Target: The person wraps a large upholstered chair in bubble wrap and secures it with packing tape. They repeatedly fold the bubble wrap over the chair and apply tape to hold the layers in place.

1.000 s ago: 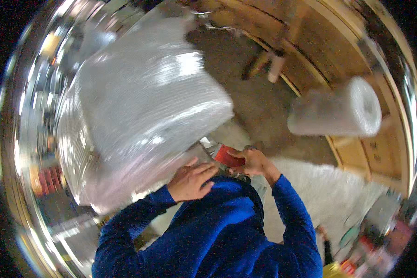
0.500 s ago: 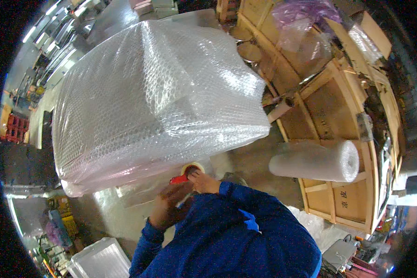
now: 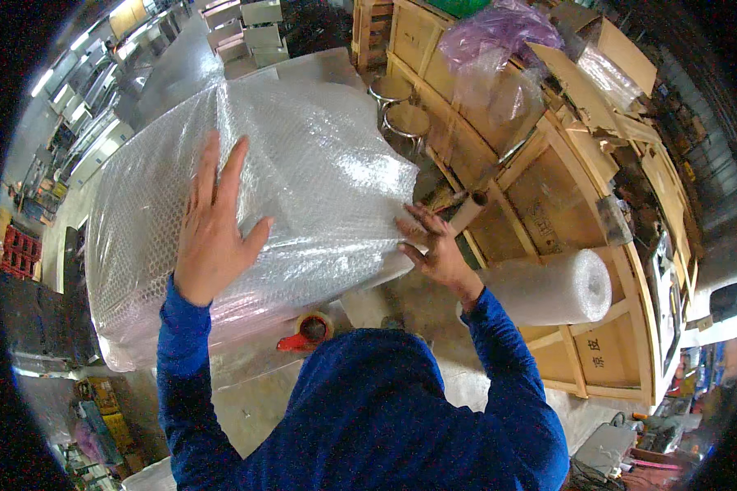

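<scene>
A large boxy bundle under clear bubble wrap (image 3: 319, 123) fills the space in front of me. Over its front left part my left hand (image 3: 214, 233) reaches out, fingers spread and nothing held. My right hand (image 3: 436, 250) is at the wrap's right edge, fingers apart and slightly bent; whether it presses on the film I cannot tell. Below the bundle's front side, close to my body, lies a red tape dispenser (image 3: 290, 342) with a roll of tape (image 3: 313, 329). Neither hand is on it.
At right, a roll of bubble wrap (image 3: 540, 286) lies by large wooden crates (image 3: 577, 204). Round stools (image 3: 405, 120) and a cardboard tube (image 3: 469, 211) stand behind the bundle's right end. Purple plastic film (image 3: 499, 37) is heaped on the crates.
Both hands have left the tape dispenser, which now lies on its own. My left hand has moved forward over the bundle, my right to its right edge. The view has shifted slightly.
</scene>
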Available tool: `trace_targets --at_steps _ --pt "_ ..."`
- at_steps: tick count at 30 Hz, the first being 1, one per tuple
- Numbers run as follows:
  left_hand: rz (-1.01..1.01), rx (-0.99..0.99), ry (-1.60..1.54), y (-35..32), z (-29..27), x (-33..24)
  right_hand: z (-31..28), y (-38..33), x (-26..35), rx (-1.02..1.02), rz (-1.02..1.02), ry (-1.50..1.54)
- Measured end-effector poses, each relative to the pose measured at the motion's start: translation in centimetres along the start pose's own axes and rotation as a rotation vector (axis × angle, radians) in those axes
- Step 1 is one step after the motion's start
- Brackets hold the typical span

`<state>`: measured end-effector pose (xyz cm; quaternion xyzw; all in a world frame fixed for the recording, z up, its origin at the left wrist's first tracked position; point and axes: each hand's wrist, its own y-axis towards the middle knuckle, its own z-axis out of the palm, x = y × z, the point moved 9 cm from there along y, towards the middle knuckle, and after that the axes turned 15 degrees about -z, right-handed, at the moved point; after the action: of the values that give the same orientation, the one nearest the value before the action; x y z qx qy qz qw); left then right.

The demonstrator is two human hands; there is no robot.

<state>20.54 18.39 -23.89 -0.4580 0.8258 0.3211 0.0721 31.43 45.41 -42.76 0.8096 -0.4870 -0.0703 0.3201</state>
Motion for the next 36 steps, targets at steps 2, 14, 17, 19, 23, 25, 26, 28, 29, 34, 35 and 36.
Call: trace_targets --at_steps 2,14,17,19,23,25,26,28,29,34,35,36 --pt "0.016 0.068 -0.005 1.9 1.2 0.2 0.1 -0.7 -0.8 -0.036 -0.013 0.153" --pt "0.091 0.029 -0.040 1.8 1.1 1.3 1.1 -0.7 -0.6 -0.088 0.015 -0.078" --pt "0.089 0.005 -0.024 0.8 -0.7 1.9 -0.3 -0.3 0.2 -0.143 -0.062 -0.096" --pt "0.049 0.010 -0.008 0.1 -1.3 3.0 -3.2 -0.3 0.7 -0.261 -0.125 -0.083" --pt "0.021 -0.042 -0.035 -1.8 -2.3 5.5 -6.9 0.4 0.4 -0.203 -0.078 -0.101" --pt "-0.008 -0.080 -0.100 -2.6 -2.8 6.9 -6.9 0.5 1.6 -0.142 -0.141 -0.134" --pt "-0.008 -0.055 -0.106 -3.0 -2.5 7.4 -6.3 0.2 2.2 -0.104 -0.144 -0.118" --pt "-0.012 -0.046 -0.154 -3.6 -2.7 8.3 -3.8 -1.0 2.5 -0.021 -0.032 0.103" --pt "-0.038 -0.020 -0.147 -3.7 -2.6 8.8 -2.6 -1.6 3.4 0.003 -0.054 0.079" --pt "-0.125 0.119 -0.097 -4.1 -2.2 9.9 1.0 -4.3 6.1 -0.101 -0.080 0.056" --pt "-0.123 0.163 -0.101 -4.0 -2.0 9.9 1.6 -4.5 6.4 -0.131 -0.063 0.057" --pt "-0.126 0.197 -0.103 -3.9 -2.0 10.0 2.4 -4.5 6.6 -0.158 -0.043 0.056"
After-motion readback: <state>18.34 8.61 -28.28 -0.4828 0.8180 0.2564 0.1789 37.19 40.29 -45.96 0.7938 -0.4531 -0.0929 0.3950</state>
